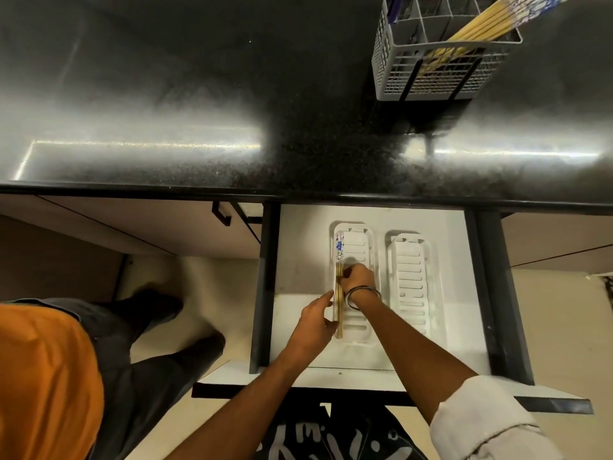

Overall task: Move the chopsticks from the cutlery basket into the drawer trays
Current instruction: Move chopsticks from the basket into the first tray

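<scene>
The open drawer holds two white slotted trays. In the left tray, a small bundle of chopsticks with blue-patterned tops lies along its left wall. My right hand, a bangle on the wrist, pinches the chopsticks at their middle. My left hand rests against the tray's left edge and touches the lower ends of the chopsticks. The right tray holds nothing. A grey cutlery basket on the counter at the far right holds several more chopsticks leaning to the right.
The black glossy counter spans the view above the drawer. A second person in an orange top and dark trousers stands at the lower left, beside the drawer. A cabinet handle sits left of the drawer.
</scene>
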